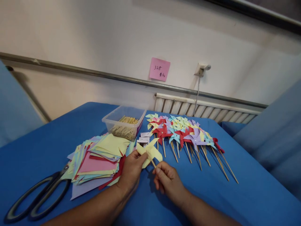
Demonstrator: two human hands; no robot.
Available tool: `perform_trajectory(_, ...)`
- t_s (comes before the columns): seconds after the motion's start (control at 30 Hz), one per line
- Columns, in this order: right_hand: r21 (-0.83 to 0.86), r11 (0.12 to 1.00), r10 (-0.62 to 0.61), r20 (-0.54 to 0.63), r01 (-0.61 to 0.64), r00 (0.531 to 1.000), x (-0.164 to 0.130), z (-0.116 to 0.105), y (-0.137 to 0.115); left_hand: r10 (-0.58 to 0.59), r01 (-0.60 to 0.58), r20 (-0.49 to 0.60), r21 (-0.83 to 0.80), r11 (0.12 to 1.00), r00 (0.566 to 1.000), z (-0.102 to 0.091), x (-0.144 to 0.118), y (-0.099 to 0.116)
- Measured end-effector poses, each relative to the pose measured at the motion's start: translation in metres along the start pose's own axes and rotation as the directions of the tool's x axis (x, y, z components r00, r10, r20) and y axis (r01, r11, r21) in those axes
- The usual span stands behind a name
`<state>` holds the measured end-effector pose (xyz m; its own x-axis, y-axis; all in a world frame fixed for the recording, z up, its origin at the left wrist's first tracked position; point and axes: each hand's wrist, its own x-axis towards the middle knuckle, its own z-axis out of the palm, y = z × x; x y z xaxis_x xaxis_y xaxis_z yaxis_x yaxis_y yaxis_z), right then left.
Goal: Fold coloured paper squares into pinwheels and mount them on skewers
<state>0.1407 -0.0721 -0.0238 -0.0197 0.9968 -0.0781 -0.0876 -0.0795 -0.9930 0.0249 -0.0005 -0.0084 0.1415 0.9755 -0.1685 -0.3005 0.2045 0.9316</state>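
While pinching the yellow pinwheel (155,152) near its centre with the left hand (131,167), grips its wooden stick (152,162) in the right hand (169,180); holds it above the blue table (256,188), between paper stack (100,165) and pinwheel pile (180,131).

Pale-yellow paper pinwheel (154,152): blades folded and spread, held up over the blue table (249,188), well in from its far edge. Thin wooden stick (152,161) at its center, slanting down right. Can't tell from here if they're fastened.
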Motion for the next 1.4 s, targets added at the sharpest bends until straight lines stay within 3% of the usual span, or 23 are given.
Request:
perform_trajectory(0.2,0.007,0.992,0.121,0.114,-0.122,0.986,-0.003,-0.001,0.001,0.018,-0.021,-0.067,-0.048,0.999,0.998,0.000,0.000,0.008)
perform_trajectory(0.57,-0.062,0.991,0.125,0.136,-0.118,0.983,-0.008,-0.004,-0.009,0.002,-0.003,-0.049,-0.018,1.000,0.999,0.000,0.001,0.007)
perform_trajectory(0.77,0.067,0.989,0.130,0.072,-0.135,0.989,-0.002,-0.003,-0.001,-0.005,0.001,0.043,0.080,0.997,0.999,0.002,-0.004,0.000)
perform_trajectory(0.93,0.150,0.976,0.150,0.058,-0.157,0.987,-0.007,0.005,-0.004,0.004,-0.008,0.027,0.144,0.990,1.000,0.001,-0.004,-0.004)
perform_trajectory(1.07,0.032,0.999,-0.012,-0.038,0.013,0.999,-0.023,0.011,-0.015,0.009,-0.007,-0.009,0.172,0.985,1.000,0.001,-0.002,-0.002)
perform_trajectory(1.17,-0.179,0.966,-0.206,-0.100,0.186,0.973,-0.028,0.009,-0.017,0.008,-0.011,0.015,0.202,0.979,1.000,0.002,-0.001,-0.004)
perform_trajectory(1.23,-0.268,0.937,-0.270,-0.143,0.225,0.952,-0.025,0.004,-0.015,0.010,-0.021,0.047,0.228,0.974,0.999,0.002,-0.001,-0.007)
perform_trajectory(1.3,-0.258,0.949,-0.234,-0.202,0.179,0.951,-0.016,0.000,-0.010,0.017,-0.033,0.064,0.245,0.969,0.998,0.002,-0.003,-0.010)
perform_trajectory(1.4,-0.112,0.993,-0.070,-0.254,0.043,0.965,-0.002,-0.003,-0.003,0.008,-0.028,0.078,0.255,0.967,0.997,0.002,-0.005,-0.012)
